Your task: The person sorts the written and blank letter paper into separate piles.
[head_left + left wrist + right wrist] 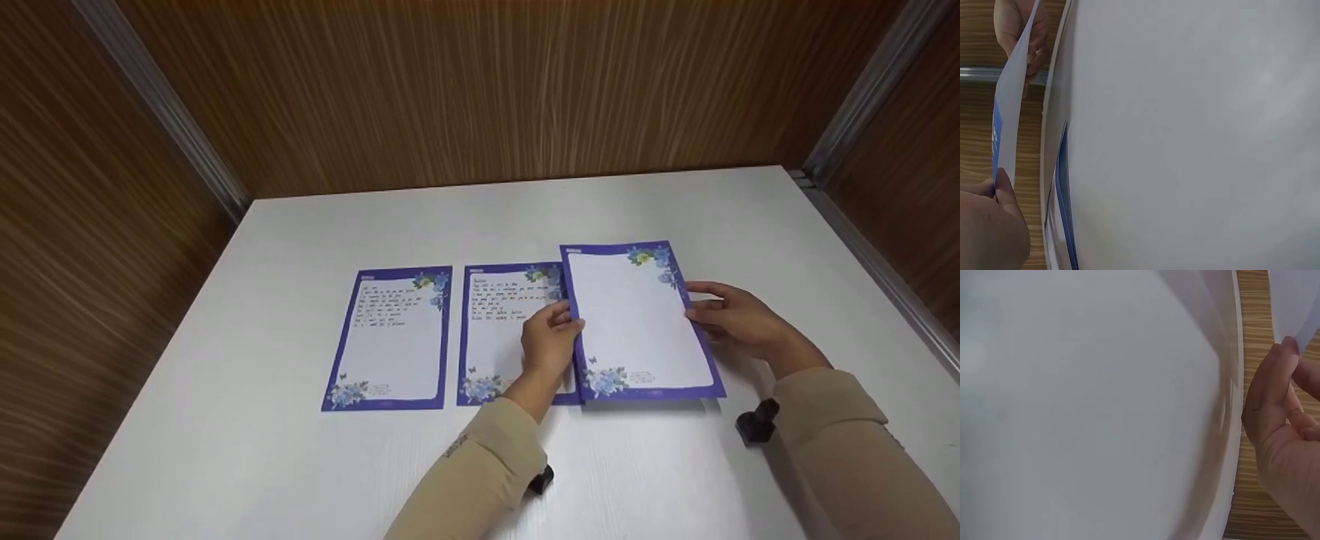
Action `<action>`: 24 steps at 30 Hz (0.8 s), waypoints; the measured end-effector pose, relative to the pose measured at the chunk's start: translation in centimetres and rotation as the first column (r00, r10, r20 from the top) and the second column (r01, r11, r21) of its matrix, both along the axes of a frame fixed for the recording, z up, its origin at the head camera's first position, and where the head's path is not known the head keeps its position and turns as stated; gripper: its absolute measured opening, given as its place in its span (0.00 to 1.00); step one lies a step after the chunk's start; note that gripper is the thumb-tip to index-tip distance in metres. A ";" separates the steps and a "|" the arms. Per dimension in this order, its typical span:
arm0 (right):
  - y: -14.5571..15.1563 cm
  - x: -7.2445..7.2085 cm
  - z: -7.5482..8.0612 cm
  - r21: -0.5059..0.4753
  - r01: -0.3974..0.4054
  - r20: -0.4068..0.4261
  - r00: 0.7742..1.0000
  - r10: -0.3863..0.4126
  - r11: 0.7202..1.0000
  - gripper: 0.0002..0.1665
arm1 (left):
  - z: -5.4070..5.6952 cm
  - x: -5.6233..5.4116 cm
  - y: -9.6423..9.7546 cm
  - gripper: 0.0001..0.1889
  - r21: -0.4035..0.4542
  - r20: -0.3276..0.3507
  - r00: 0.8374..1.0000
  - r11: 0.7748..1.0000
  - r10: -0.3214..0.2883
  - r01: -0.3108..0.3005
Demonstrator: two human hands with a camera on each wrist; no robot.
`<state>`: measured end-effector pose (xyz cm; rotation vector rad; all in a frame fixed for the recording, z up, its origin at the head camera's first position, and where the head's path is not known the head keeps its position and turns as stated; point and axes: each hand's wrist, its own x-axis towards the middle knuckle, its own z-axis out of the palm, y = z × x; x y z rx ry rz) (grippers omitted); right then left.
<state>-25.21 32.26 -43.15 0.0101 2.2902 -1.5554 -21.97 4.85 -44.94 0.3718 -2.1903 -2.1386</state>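
Note:
A sheet of purple-bordered stationery paper (637,322) with blue flowers and no handwriting is held above the table by both hands. My left hand (550,345) pinches its left edge, and my right hand (742,322) pinches the right edge. Part of a second sheet (495,345), bearing handwritten lines, lies under the left hand and the raised sheet. Farther left, a third sheet (390,352) with handwriting lies flat. In the left wrist view the raised sheet (1013,95) appears edge-on and slightly bent. The right wrist view has its corner (1292,304) between thumb and fingers.
The white table (225,360) is bounded by wood-grain panels (487,97) at the back and sides. A small black object (756,424) stands beside the right sleeve. Another black object (541,480) is partly hidden by the left sleeve.

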 end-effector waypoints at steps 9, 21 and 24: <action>0.7 0.2 -0.1 -0.005 -0.003 0.008 1.000 0.003 1.000 0.40 | -0.3 0.1 0.3 0.19 -0.035 0.058 0.996 0.997 -0.071 0.073; 0.6 0.4 -0.4 0.155 0.010 -0.040 0.999 -0.004 0.988 0.36 | -0.2 0.5 0.6 0.23 -0.100 0.073 0.989 0.986 -0.129 0.136; 0.5 0.4 -0.5 0.186 0.022 -0.048 0.999 -0.014 0.982 0.36 | 0.0 0.5 0.7 0.23 -0.115 0.076 0.988 0.983 -0.134 0.142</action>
